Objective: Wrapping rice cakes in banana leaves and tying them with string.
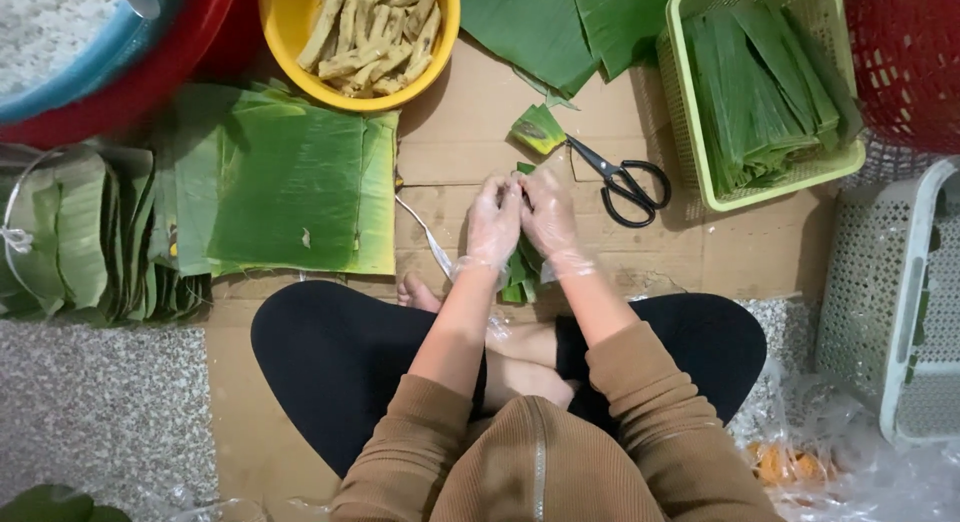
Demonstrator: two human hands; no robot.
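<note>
Both your gloved hands, left hand (494,222) and right hand (548,217), grasp a folded green leaf parcel (521,267) over the cardboard sheet (470,122) just ahead of your crossed legs. Black scissors (625,185) lie just beside your right hand, with a flat banana leaf (290,187) to your left.

Both gloved hands — left (495,222), right (548,217) — fingertips together, forearms converging.

Black scissors (628,186) lie beside a yellow bowl (290,27) of strips.
</note>
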